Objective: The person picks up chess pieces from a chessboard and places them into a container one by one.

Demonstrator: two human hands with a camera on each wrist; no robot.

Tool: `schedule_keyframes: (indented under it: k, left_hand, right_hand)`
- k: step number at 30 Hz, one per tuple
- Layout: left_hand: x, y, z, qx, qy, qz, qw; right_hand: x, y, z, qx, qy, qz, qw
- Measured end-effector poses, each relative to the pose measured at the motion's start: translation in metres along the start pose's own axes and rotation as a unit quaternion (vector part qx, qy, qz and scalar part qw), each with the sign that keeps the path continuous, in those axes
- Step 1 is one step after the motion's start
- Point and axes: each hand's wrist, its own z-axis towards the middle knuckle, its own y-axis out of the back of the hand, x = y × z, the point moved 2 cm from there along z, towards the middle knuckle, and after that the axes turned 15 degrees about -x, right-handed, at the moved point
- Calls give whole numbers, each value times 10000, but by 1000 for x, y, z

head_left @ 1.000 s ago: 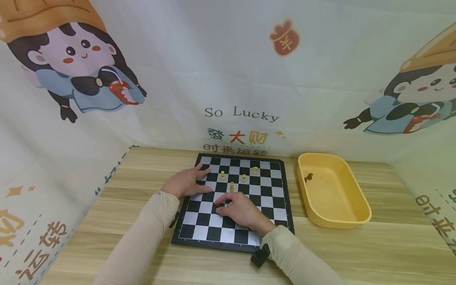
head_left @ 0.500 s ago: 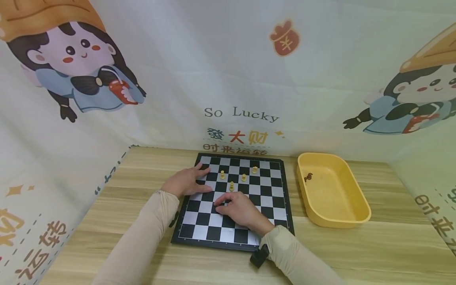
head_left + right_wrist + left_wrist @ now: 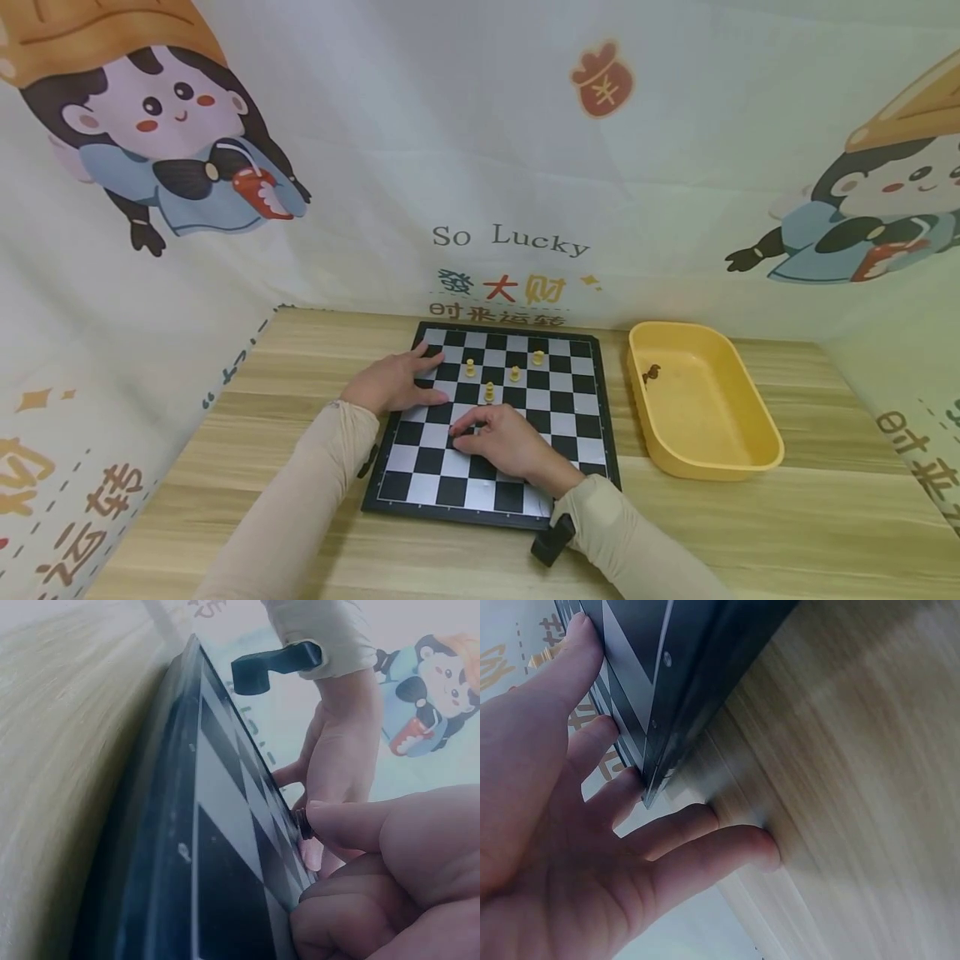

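Note:
A black-and-white chessboard [image 3: 480, 495] with a dark frame lies on the wooden table. My left hand [image 3: 393, 382] is spread over its left edge, thumb and some fingers on the squares; in the left wrist view two other fingers reach past the edge to the tabletop. My right hand [image 3: 510, 443] is low over the middle of the board, pinching a small dark chess piece [image 3: 302, 823] between thumb and index finger. Its top is mostly hidden by the fingers. Several pale yellow chess pieces, among them a pawn [image 3: 470, 367], stand upright farther back.
To the right of the board stands a yellow plastic tray [image 3: 763, 427] with a few brown pieces [image 3: 652, 372] at its left side. A printed white cloth [image 3: 360, 167] hangs behind the table and at its sides.

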Motion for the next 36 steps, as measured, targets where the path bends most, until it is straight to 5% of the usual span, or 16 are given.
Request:
schedule_keyframes:
  k: [13,36]
  left_hand:
    - [-1,-4,2,39,97,17,9999]
    - [-2,-1,0,-42,41,-54,10000]
  right_hand:
    - [14,30,-5,-96,152,121,9998]
    - [17,86,-7,-877,37,-204,9959]
